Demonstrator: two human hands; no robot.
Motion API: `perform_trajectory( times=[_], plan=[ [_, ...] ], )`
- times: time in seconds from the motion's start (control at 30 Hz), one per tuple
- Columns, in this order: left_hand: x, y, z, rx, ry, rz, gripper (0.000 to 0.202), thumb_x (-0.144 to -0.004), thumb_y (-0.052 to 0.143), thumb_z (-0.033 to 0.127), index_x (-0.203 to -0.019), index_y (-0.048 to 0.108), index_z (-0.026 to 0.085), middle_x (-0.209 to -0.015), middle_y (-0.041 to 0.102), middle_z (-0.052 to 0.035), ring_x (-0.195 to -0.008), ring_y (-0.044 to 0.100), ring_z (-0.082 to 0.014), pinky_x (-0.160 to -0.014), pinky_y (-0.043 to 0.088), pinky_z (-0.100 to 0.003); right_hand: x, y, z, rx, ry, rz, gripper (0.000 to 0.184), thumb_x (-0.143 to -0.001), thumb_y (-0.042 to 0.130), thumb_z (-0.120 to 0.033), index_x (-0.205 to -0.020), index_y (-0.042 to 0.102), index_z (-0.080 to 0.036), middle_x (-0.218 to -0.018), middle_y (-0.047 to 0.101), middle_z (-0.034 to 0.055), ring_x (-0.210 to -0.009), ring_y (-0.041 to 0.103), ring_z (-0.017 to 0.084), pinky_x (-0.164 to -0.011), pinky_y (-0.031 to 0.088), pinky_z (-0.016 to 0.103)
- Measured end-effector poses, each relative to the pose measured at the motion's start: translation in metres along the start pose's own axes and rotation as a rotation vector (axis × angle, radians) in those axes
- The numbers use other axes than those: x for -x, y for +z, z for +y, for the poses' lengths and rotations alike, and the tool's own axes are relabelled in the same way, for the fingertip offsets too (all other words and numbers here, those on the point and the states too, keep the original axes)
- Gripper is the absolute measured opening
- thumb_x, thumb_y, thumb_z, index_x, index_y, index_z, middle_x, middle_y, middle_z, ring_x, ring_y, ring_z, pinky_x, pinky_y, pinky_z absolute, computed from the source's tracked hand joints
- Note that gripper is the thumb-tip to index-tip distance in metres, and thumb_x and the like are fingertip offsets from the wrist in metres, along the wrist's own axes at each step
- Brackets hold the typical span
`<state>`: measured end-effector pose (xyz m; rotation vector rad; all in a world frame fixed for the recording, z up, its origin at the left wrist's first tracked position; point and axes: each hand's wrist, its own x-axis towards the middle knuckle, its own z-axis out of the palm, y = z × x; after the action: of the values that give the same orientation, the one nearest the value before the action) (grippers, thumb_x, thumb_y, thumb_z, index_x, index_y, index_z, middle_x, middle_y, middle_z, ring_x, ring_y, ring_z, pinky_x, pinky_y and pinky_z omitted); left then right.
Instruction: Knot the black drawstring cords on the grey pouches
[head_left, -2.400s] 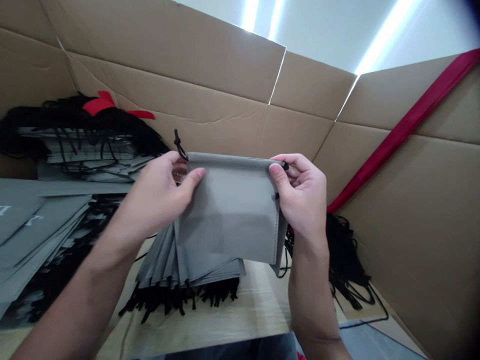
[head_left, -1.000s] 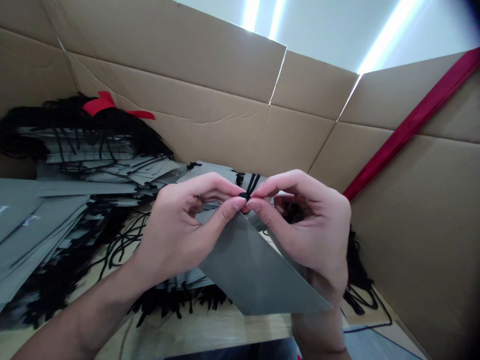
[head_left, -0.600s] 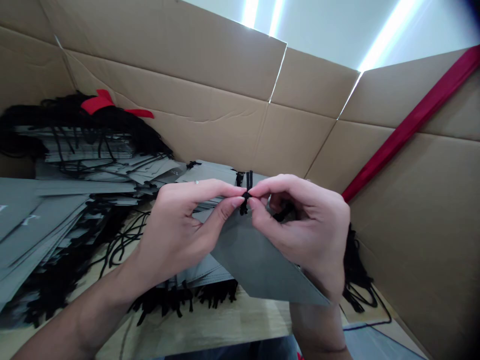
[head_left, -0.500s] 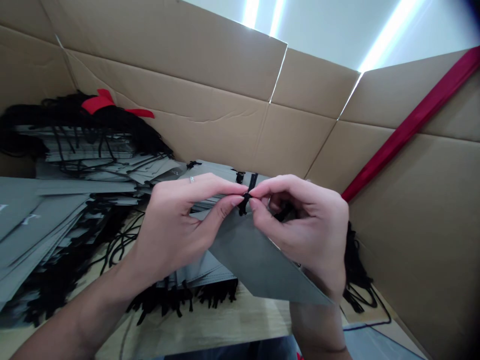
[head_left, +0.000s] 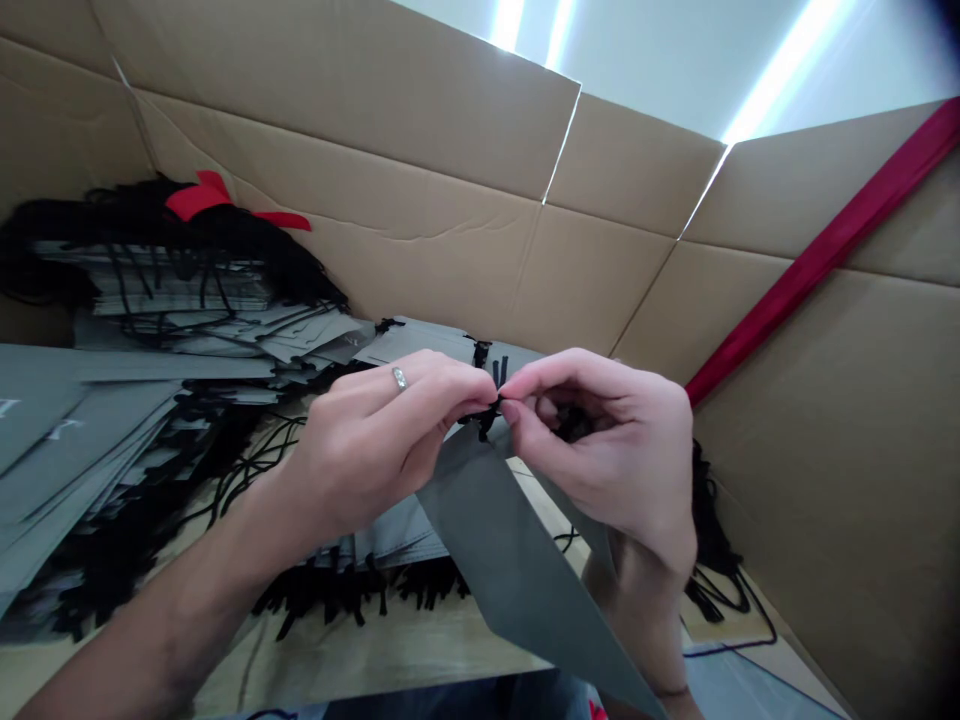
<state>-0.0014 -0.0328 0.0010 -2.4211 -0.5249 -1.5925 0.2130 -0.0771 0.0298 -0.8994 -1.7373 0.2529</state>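
Observation:
Both hands meet at the middle of the head view over a black cord (head_left: 486, 420) at the top edge of a grey card-like sheet (head_left: 510, 560). My left hand (head_left: 382, 430), with a ring on one finger, is closed, pinching the cord from the left. Facing it, my right hand (head_left: 607, 440) pinches the same cord between thumb and forefinger. Two short black ends stick up just above the fingertips. More black cord shows inside the curled fingers of my right hand. The grey sheet hangs down tilted, toward the right forearm.
Stacks of grey sheets (head_left: 45, 420) with black cord ends lie at the left. A heap of black cords (head_left: 97, 220) with a red strip (head_left: 199, 200) tops the rear pile. Cardboard walls (head_left: 420, 130) surround the table (head_left: 360, 660). More black cord (head_left: 712, 520) lies at the right.
My left thumb and fingers have curled in more tightly, and the hand has turned over slightly. The grey sheet has swung lower. My right hand keeps its pinch.

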Motion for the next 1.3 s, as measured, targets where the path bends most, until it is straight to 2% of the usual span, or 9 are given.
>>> perform_trajectory(
  times=[0.17,0.33,0.53,0.63,0.73,0.87,1.0,1.17,1.3],
  plan=[
    [-0.002,0.003,0.001,0.002,-0.060,-0.067,0.031,-0.110,0.051,0.006,-0.114,0.075,0.025,-0.098,0.087,0.0012,-0.081,0.081,-0.0129,-0.079,0.066,-0.022,0.000,0.001,0.002,0.065,-0.041,-0.020,0.020,-0.085,0.080,-0.009,-0.092,0.081,-0.028,-0.073,0.074,-0.0065,-0.057,0.063,0.010,-0.053,0.057,0.024],
    [-0.005,0.000,-0.004,0.137,-0.139,-0.088,0.019,-0.108,0.061,0.012,-0.105,0.071,0.027,-0.088,0.080,0.0025,-0.069,0.071,-0.0128,-0.067,0.059,-0.025,0.001,0.005,0.000,0.054,-0.028,-0.007,0.018,-0.082,0.079,-0.009,-0.089,0.080,-0.026,-0.073,0.074,-0.0061,-0.057,0.063,0.010,-0.054,0.059,0.024],
    [-0.002,0.007,-0.010,0.471,-0.206,-0.033,0.015,-0.109,0.067,0.011,-0.108,0.073,0.025,-0.095,0.078,0.0010,-0.077,0.074,-0.0111,-0.067,0.060,-0.021,-0.005,0.006,-0.005,-0.165,0.097,-0.036,0.016,-0.080,0.079,-0.008,-0.084,0.079,-0.023,-0.067,0.072,-0.0066,-0.052,0.062,0.008,-0.045,0.050,0.019],
    [-0.003,0.009,-0.011,0.528,-0.257,-0.009,0.011,-0.107,0.073,0.013,-0.107,0.074,0.024,-0.094,0.078,0.0014,-0.076,0.075,-0.0108,-0.065,0.060,-0.019,-0.009,0.005,-0.004,-0.208,0.143,-0.035,0.014,-0.078,0.080,-0.008,-0.081,0.079,-0.022,-0.066,0.073,-0.0058,-0.051,0.061,0.008,-0.044,0.050,0.019],
    [-0.004,0.006,-0.011,0.378,-0.184,-0.003,0.011,-0.108,0.073,0.014,-0.109,0.076,0.025,-0.098,0.083,0.0012,-0.082,0.079,-0.0118,-0.072,0.063,-0.020,-0.010,0.005,-0.002,-0.176,0.129,0.000,0.012,-0.080,0.081,-0.010,-0.083,0.080,-0.021,-0.066,0.072,-0.0056,-0.052,0.060,0.007,-0.046,0.049,0.018],
    [-0.004,0.000,-0.009,0.018,0.092,0.003,0.019,-0.105,0.076,0.006,-0.117,0.076,0.022,-0.112,0.088,-0.0029,-0.104,0.085,-0.0165,-0.097,0.068,-0.025,-0.004,0.005,-0.001,-0.047,0.065,0.046,0.012,-0.085,0.081,-0.010,-0.089,0.081,-0.022,-0.071,0.071,-0.0063,-0.058,0.060,0.007,-0.051,0.049,0.018],
    [-0.002,-0.003,-0.009,-0.099,0.261,0.023,0.021,-0.102,0.083,0.005,-0.117,0.074,0.017,-0.114,0.088,-0.0055,-0.106,0.087,-0.0195,-0.103,0.072,-0.030,0.001,0.004,0.000,0.125,-0.053,0.020,0.014,-0.087,0.080,-0.009,-0.091,0.080,-0.022,-0.074,0.071,-0.0066,-0.062,0.062,0.007,-0.056,0.051,0.020],
    [-0.001,0.000,-0.010,-0.090,0.285,0.066,0.019,-0.098,0.087,0.003,-0.110,0.076,0.013,-0.108,0.089,-0.0069,-0.096,0.089,-0.0198,-0.100,0.075,-0.030,0.002,0.004,0.003,0.243,-0.219,0.020,0.015,-0.091,0.077,-0.006,-0.093,0.079,-0.020,-0.082,0.076,-0.0054,-0.069,0.066,0.007,-0.067,0.057,0.022],
    [0.000,0.004,-0.009,-0.002,0.152,0.148,0.017,-0.095,0.090,0.011,-0.106,0.080,0.020,-0.102,0.092,-0.0022,-0.087,0.090,-0.0163,-0.078,0.072,-0.021,0.004,0.005,0.000,0.266,-0.325,0.065,0.016,-0.095,0.074,-0.004,-0.094,0.076,-0.020,-0.086,0.077,-0.0042,-0.075,0.070,0.008,-0.074,0.062,0.023]
  ],
)
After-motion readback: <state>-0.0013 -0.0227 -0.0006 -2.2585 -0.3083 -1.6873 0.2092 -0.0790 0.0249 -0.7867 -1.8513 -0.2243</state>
